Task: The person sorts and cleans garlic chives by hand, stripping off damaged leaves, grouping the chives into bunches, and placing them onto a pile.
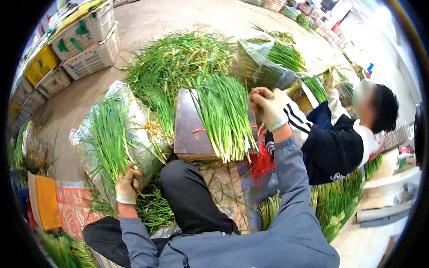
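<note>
board (185, 127): partly hidden by greens (225, 118) | jacket (250, 252): cut off below | far stacks (327, 32): indistinct

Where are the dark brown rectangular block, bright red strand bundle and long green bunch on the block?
Dark brown rectangular block (185, 123): head view, bare top.
Bright red strand bundle (262, 164): head view, middle strands.
Long green bunch (225, 117): head view, mid-stalks.

A produce-sorting area, perhaps in a warehouse or wholesale market, is suggested. A heap of green stalks (178, 58) is piled on the bare floor (134, 33), more are packed in a clear plastic bag (257, 73), crates (91, 58) are stacked at the left, and a bundle (225, 118) is laid on a low surface (185, 131).
</note>
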Motion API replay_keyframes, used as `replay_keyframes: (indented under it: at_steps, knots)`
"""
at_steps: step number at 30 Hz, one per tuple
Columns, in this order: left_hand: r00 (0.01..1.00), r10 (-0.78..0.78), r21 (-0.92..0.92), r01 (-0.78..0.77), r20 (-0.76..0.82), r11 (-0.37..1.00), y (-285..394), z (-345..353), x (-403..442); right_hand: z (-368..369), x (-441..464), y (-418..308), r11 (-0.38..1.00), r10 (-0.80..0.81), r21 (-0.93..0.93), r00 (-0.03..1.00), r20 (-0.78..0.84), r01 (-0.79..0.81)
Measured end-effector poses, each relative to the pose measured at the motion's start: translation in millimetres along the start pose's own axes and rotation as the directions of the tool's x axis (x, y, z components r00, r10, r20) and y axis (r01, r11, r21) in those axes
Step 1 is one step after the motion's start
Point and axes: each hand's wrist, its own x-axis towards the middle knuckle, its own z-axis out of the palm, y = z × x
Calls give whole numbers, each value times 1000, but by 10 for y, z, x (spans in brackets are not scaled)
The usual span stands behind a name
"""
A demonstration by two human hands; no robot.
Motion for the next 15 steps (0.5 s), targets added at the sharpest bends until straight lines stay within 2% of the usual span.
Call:
replay_keyframes:
  at_steps: [2,3,4,5,6,7,8,9,10,12,13,14,15]
  knots:
    - [1000,17,-58,-17,9,998,236,161,123,-119,-655,-76,971,149,-216,965,214,-102]
    - [999,31,-50,-29,29,998,341,266,187,-111,-919,10,879,325,-455,875,360,-139]
    - [998,45,-38,-43,49,998,439,368,265,-103,-1146,116,737,512,-666,739,437,-117]
    - [994,59,-65,-53,96,997,516,489,373,-298,-1277,379,502,545,-855,720,430,130]
    - [995,18,-38,-14,102,999,656,689,432,-562,-1312,651,193,579,-910,707,407,367]
    - [992,75,35,-79,98,996,761,931,497,-774,-1251,657,262,373,-927,858,352,267]
    - [990,43,21,-47,133,999,871,1211,498,-870,-1168,627,438,274,-897,959,68,-62]
    - [986,12,9,-13,169,1000,981,1492,500,-960,-1082,591,675,147,-689,964,-224,-263]
    - [979,-20,0,21,204,1000,1092,1775,505,-955,-1010,528,426,26,-886,981,-191,-184]
    - [950,-130,14,131,285,991,936,2246,708,-1100,-709,990,251,-9,-943,974,-228,-219]
    - [935,-176,17,179,308,984,772,2475,777,-949,-663,1007,191,76,-936,955,-287,-296]
    - [949,-184,48,178,256,983,585,2706,784,-777,-634,1041,124,159,-922,925,-346,-366]
    - [945,-260,10,264,199,965,412,2906,731,-669,-604,1138,92,157,-910,908,-387,-404]
